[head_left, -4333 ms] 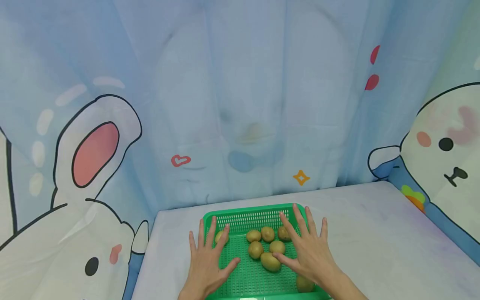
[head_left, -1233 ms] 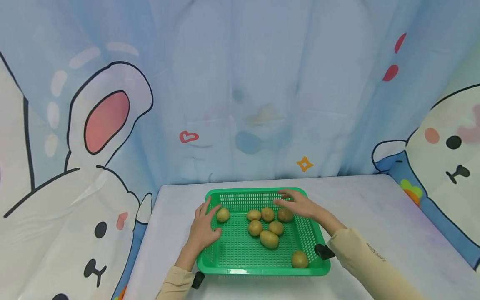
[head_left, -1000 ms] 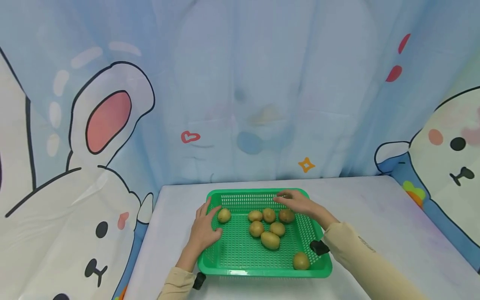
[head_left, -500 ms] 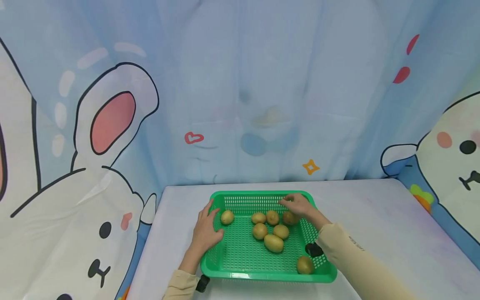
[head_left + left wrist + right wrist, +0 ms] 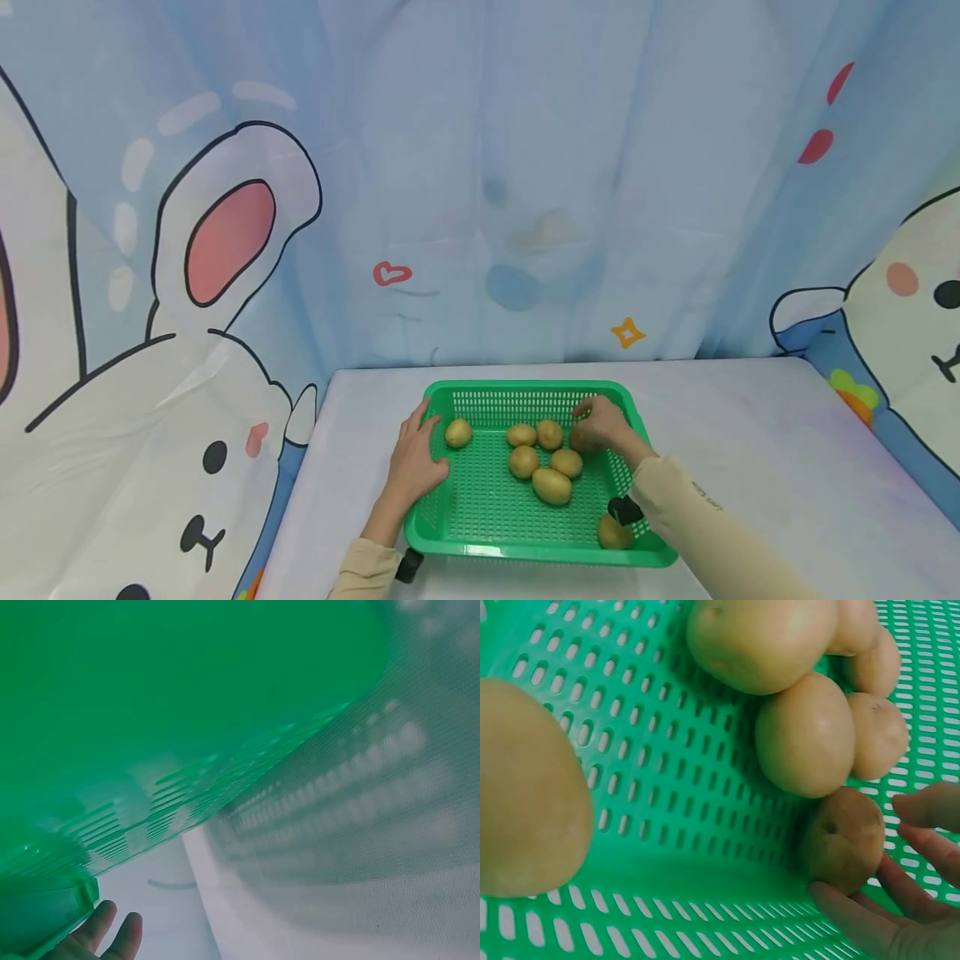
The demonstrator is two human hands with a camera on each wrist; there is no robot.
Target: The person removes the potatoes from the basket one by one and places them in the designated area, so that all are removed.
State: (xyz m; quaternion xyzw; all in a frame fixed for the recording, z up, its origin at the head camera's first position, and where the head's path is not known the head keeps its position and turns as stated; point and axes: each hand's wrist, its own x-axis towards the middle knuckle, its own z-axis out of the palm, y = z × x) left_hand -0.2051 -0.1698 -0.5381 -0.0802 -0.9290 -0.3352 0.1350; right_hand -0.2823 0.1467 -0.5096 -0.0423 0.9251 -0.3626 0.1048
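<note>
A green perforated plastic basket (image 5: 525, 551) holds several yellow-brown potatoes (image 5: 552, 487) on its floor. My right hand (image 5: 606, 425) is inside, at the back right corner, over a darker potato (image 5: 846, 844). In the right wrist view, the thumb touches one side of that potato and fingers curl about its other side. It sits on the basket floor against its neighbours. My left hand (image 5: 414, 464) lies along the basket's left rim, fingers fairly straight and spread; the left wrist view shows two of its fingertips (image 5: 124, 936) beside the green wall.
One potato (image 5: 458, 433) lies apart at the back left of the basket, another (image 5: 615, 532) at the front right, close below the right wrist. The basket stands on a white-covered table (image 5: 720, 417). Behind hangs a blue cartoon curtain (image 5: 450, 167).
My right hand has come down and forward from above the back right corner onto the darker potato, fingers closing round it. My left hand stays at the left rim. The view has shifted slightly.
</note>
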